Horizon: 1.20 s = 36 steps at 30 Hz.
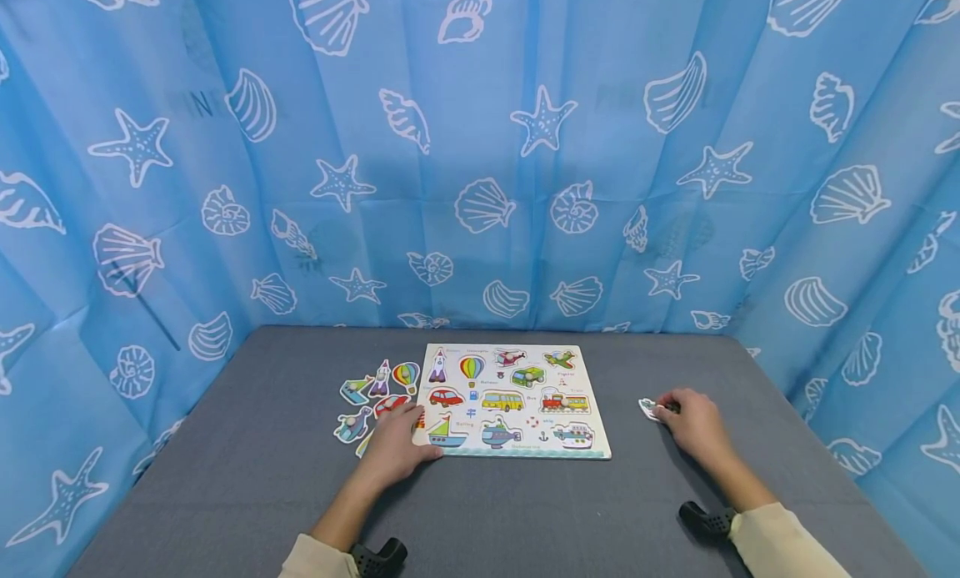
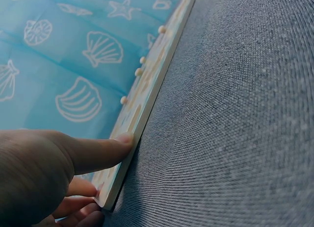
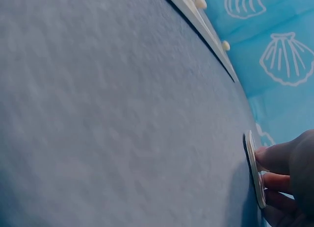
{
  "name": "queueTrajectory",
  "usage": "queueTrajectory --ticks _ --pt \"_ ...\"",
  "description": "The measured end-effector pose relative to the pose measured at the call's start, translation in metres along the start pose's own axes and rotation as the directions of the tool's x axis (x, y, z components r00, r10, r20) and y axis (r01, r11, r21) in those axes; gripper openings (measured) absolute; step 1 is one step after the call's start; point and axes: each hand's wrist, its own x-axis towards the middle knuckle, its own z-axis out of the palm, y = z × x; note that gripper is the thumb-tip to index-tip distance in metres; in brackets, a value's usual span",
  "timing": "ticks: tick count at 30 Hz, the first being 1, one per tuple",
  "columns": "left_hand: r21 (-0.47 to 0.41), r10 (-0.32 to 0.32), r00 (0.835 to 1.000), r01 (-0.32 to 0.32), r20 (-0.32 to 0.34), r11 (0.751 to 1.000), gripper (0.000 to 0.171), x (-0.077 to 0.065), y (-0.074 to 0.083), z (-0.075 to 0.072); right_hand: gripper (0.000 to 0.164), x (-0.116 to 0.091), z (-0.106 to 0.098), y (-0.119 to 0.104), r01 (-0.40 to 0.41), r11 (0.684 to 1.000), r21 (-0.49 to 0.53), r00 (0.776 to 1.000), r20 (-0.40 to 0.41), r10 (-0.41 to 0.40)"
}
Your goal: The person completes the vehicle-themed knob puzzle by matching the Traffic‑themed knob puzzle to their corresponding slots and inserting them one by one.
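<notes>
A wooden vehicle puzzle board (image 1: 517,457) lies flat on the table. My left hand (image 1: 397,444) holds its near left corner, thumb along the front edge and fingers at the left side. In the left wrist view, round knobs stand up from the board (image 2: 147,102) beyond the thumb (image 2: 105,151). To the right of the board, my right hand (image 1: 693,424) pinches a small white-edged puzzle piece (image 1: 647,409). That piece (image 3: 253,170) is down at the table surface; the fingers hide most of its picture, so I cannot tell which vehicle it is.
Left of the board lie loose pieces: a sailboat (image 1: 354,391), rocket (image 1: 381,379), balloon (image 1: 406,376), red car (image 1: 390,405) and submarine (image 1: 351,425). Others are partly hidden by the left hand. A blue shell-patterned curtain (image 1: 480,253) rises behind the grey table (image 1: 525,511).
</notes>
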Motion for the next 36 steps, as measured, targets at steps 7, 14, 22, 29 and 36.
queueTrajectory --ticks 7,14,22,29,36 --pt "0.003 -0.005 1.0 0.005 0.004 1.0 0.072 0.0 0.001 -0.001 0.008 -0.006 0.004 -0.011 0.004 1.0 0.016 1.0 0.011 -0.004" --pt "0.004 -0.015 1.0 0.015 0.005 1.0 0.072 0.0 0.003 -0.002 0.009 -0.013 0.01 -0.021 0.025 0.999 0.032 1.0 0.005 -0.025" --pt "-0.002 -0.02 1.0 0.02 0.006 1.0 0.072 0.0 0.002 -0.001 0.007 -0.022 0.015 -0.036 0.072 0.994 0.077 0.997 -0.02 -0.071" --pt "-0.005 -0.013 1.0 0.013 -0.003 1.0 0.072 0.0 0.001 0.0 0.008 -0.027 0.019 -0.05 0.109 0.987 0.121 0.994 -0.039 -0.105" --pt "-0.001 -0.019 1.0 0.019 0.001 1.0 0.072 -0.001 0.003 -0.001 0.008 -0.032 0.024 -0.066 0.141 0.981 0.136 0.99 -0.021 -0.139"
